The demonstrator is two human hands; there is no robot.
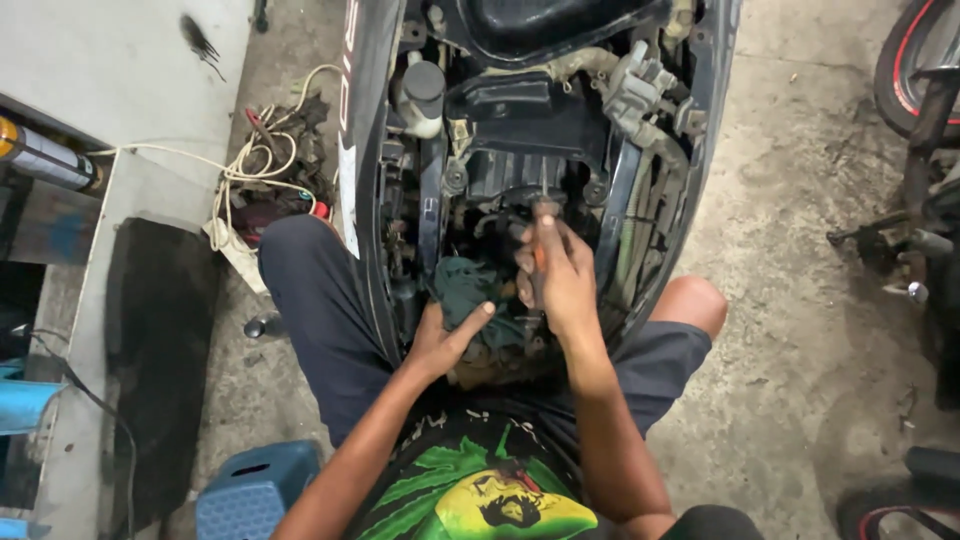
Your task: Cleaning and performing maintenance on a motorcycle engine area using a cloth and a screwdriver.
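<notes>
Nearest the camera, the person's knees straddle the opened body of a scooter [372, 120], its dark engine bay [520, 140] exposed between the side panels. The left hand [445, 338] rests low in the bay, fingers hidden underneath and thumb stretched out onto a dark green rag [470, 285] stuffed among the parts; whether its grip closes on anything cannot be told. Just beside it, the right hand [560, 275] has its grip pressed together around an orange-handled tool [540, 255], whose shaft points up into the engine parts; the tip is lost in shadow.

A blue plastic stool [250, 490] stands at the lower left, cut off by the frame edge. Farther out on the concrete floor [800, 300], a tangle of pale cord and small parts [265, 165] lies just beside the left panel. At the right edge another vehicle's wheel [915, 60] with a red rim stripe and a metal footrest [880, 235] are only partly in view. Hoses and a grey connector [640, 85] crowd the far side of the bay, above the hands.
</notes>
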